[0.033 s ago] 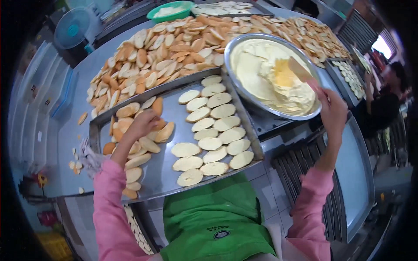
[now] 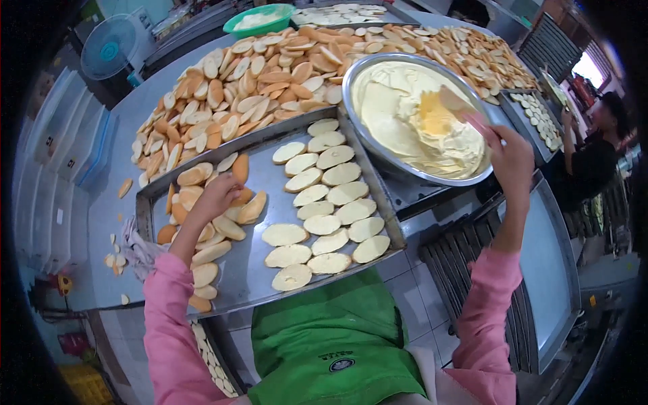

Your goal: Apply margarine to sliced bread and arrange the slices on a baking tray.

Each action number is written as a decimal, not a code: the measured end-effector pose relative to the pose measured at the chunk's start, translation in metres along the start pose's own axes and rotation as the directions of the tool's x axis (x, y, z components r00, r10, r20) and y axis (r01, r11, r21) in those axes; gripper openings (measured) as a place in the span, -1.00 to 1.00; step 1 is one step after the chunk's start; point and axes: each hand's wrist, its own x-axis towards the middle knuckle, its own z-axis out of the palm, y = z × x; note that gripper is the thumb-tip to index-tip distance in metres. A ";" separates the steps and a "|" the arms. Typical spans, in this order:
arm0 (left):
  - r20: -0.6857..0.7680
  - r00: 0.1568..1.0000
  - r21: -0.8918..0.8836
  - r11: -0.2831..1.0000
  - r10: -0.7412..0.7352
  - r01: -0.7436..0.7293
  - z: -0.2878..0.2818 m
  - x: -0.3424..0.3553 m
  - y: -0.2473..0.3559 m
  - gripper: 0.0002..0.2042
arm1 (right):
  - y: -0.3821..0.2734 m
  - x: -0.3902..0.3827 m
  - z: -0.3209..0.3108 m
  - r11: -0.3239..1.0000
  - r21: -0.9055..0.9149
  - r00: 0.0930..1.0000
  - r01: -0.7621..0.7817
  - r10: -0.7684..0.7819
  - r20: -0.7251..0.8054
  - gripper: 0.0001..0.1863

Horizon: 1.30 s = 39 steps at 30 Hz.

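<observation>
My left hand [image 2: 221, 196] is over a loose pile of sliced bread [image 2: 214, 251] in the left part of a metal tray [image 2: 260, 270]. Its fingers are bent around a bread slice, partly hiding it. On the tray's right side, oval slices coated with pale cream [image 2: 351, 192] lie flat in rows. My right hand [image 2: 511, 162] grips the pink handle of a flat spatula [image 2: 453, 101]. The blade rests at a yellower patch of the cream [image 2: 388, 101] that fills a large metal bowl [image 2: 362, 138] beyond the tray's right edge.
A big heap of bread slices [image 2: 270, 81] covers the table behind the tray. A green basin [image 2: 260, 25] stands at the back. Clear plastic boxes [image 2: 64, 169] line the left, by a crumpled cloth [image 2: 140, 250]. Another person [image 2: 601, 148] works at the far right, near stacked trays [image 2: 472, 277].
The spatula blade has shifted slightly within the cream, with my right hand tilting along. My left hand stays at the bread pile, its fingers moving a little. The view has shifted slightly.
</observation>
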 end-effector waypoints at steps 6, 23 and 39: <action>0.036 0.999 0.096 0.995 -0.016 0.012 -0.009 0.000 0.036 -0.54 | -0.005 0.072 0.025 0.897 -0.385 0.926 0.216 -0.064 0.371 -0.86; -0.159 0.984 -0.105 0.992 -0.082 0.065 -0.028 -0.016 0.047 -0.49 | 0.048 0.038 -0.005 0.732 0.548 0.730 -0.404 -0.102 0.675 -0.77; -0.033 0.955 -0.915 -0.376 -0.295 -0.148 0.037 -0.098 0.173 -0.33 | -0.152 -0.159 0.064 0.248 0.893 0.843 -0.376 -0.308 0.441 -0.82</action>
